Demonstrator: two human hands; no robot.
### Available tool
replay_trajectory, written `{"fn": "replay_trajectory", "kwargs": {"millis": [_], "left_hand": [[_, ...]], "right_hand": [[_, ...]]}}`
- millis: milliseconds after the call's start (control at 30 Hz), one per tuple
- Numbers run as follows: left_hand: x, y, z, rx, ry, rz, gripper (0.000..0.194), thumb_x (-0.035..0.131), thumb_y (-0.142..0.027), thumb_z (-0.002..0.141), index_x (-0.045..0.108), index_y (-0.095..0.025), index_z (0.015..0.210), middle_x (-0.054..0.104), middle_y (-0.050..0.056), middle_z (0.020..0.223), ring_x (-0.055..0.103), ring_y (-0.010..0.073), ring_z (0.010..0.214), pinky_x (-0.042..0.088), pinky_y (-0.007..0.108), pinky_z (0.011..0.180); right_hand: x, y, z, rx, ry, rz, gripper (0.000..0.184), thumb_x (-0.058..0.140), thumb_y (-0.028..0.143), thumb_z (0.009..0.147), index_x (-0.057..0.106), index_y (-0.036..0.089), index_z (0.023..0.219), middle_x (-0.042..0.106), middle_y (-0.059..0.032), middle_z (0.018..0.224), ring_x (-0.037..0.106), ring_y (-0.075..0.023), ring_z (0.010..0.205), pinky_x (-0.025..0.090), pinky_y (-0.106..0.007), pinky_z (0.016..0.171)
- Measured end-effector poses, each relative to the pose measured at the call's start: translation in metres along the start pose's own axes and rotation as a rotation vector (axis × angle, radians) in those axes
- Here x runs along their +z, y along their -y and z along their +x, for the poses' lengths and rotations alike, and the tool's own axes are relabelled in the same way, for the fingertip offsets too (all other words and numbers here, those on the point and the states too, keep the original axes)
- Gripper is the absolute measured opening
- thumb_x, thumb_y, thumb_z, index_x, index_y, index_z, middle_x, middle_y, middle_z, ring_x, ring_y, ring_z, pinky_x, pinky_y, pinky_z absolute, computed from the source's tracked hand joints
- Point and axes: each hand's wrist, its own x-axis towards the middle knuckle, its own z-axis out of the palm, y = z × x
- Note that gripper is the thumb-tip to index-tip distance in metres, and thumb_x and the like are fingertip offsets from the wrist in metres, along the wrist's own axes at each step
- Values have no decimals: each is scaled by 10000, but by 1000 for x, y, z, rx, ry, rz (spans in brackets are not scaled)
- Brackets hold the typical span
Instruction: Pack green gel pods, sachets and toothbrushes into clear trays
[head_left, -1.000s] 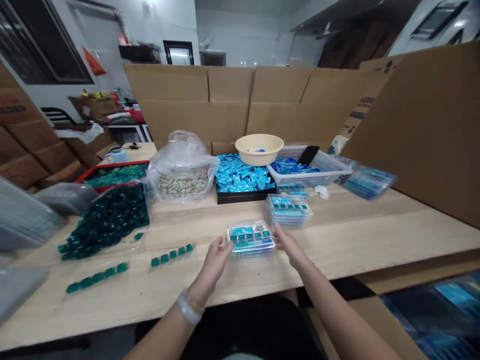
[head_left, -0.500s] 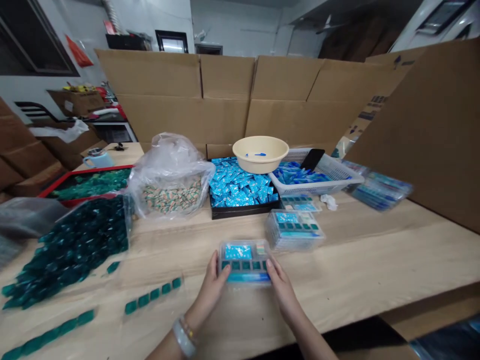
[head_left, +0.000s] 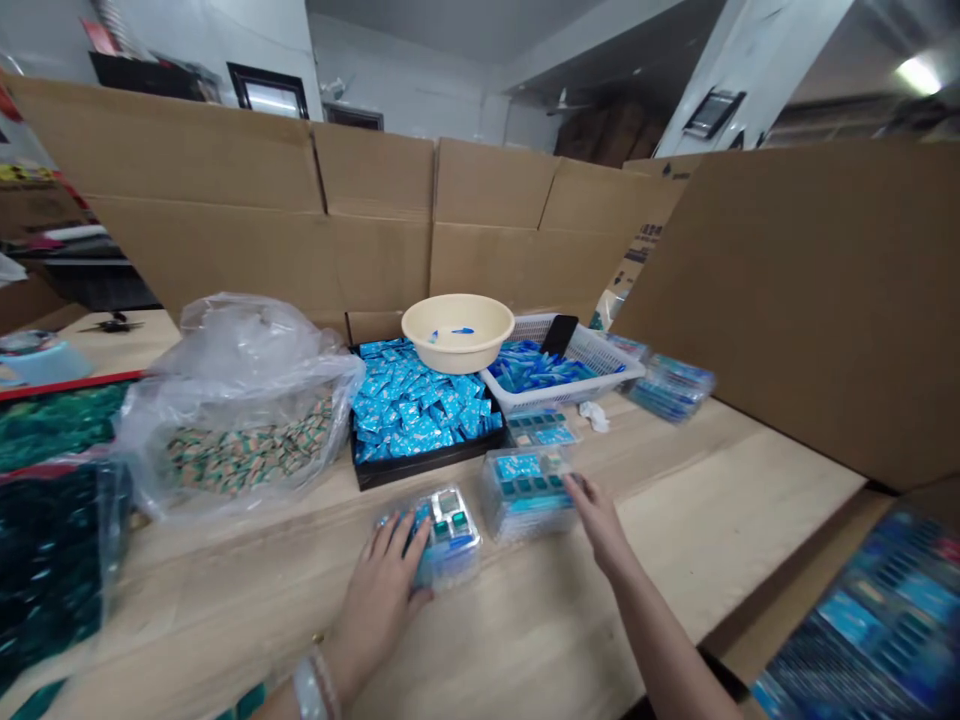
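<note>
A wooden tabletop [head_left: 720, 500] is backed by upright cardboard box panels [head_left: 375, 230], and a black tray [head_left: 420, 463] heaped with blue sachets [head_left: 420, 410] is set on it. Left of the black tray, a clear plastic bag [head_left: 240, 420] of patterned sachets is placed, with dark green pods [head_left: 45, 560] in clear plastic farther left. A cream plastic basin [head_left: 457, 330] is seated at the tray's rear edge, and a white plastic basket [head_left: 562, 372] of blue packets is placed to its right. In front of the black tray, the hands are held apart. The left hand [head_left: 379, 600] is cupped over a clear compartment box [head_left: 450, 535] of blue and green pieces, though a grip cannot be confirmed. The right hand [head_left: 604, 525] is extended with its fingertips [head_left: 574, 487] touching a stack of clear boxes [head_left: 525, 495], not closed around it.
</note>
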Motion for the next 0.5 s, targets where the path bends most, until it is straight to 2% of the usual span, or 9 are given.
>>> {"fn": "replay_trajectory", "kwargs": {"millis": [133, 233, 300, 367, 433, 467, 500], "left_hand": [[-1, 10, 17, -3, 24, 46, 625, 570, -230, 684, 348, -217, 1268, 366, 99, 1323, 317, 280, 1214, 296, 458, 976], [-10, 16, 19, 27, -3, -17, 662, 602, -295, 665, 340, -240, 1271, 320, 100, 1350, 268, 289, 1240, 248, 489, 992], [-22, 9, 26, 34, -32, -156, 631, 585, -356, 686, 355, -248, 1264, 287, 90, 1368, 236, 278, 1255, 212, 486, 1012], [-35, -11, 44, -6, -52, -403, 560, 535, -410, 725, 398, -231, 1237, 310, 85, 1355, 262, 257, 1246, 212, 453, 1024], [-47, -47, 68, -91, -17, -777, 540, 476, -472, 750, 430, -196, 1212, 367, 97, 1317, 324, 250, 1212, 243, 428, 1017], [-52, -68, 78, -148, 23, -1006, 556, 434, -503, 764, 420, -184, 1219, 398, 104, 1294, 358, 252, 1190, 269, 426, 1002], [-57, -91, 86, -182, 97, -1255, 576, 342, -534, 792, 386, -181, 1246, 395, 105, 1297, 361, 256, 1189, 278, 439, 994]], "right_hand": [[25, -11, 0, -49, 94, 28, 635, 569, 536, 605, 552, 112, 1077, 553, -125, 1142, 479, -253, 1086, 383, -359, 903], [20, -11, -8, -55, 144, 4, 635, 538, 541, 639, 529, 126, 1119, 537, -124, 1161, 484, -244, 1079, 395, -351, 890], [10, -4, -11, -82, 82, -56, 643, 501, 542, 676, 489, 128, 1168, 522, -137, 1166, 488, -250, 1066, 401, -368, 876], [4, 12, -18, -171, -63, -117, 615, 451, 529, 725, 459, 133, 1195, 496, -150, 1180, 462, -262, 1084, 382, -409, 886], [6, 37, -30, -356, -191, -134, 555, 399, 494, 775, 442, 148, 1206, 463, -147, 1209, 413, -263, 1130, 339, -444, 921], [11, 51, -37, -477, -207, -122, 527, 370, 476, 797, 430, 161, 1216, 452, -138, 1224, 396, -255, 1147, 319, -453, 938], [16, 66, -45, -613, -165, -101, 509, 345, 462, 813, 414, 177, 1229, 444, -123, 1240, 380, -244, 1165, 301, -454, 957]]}}
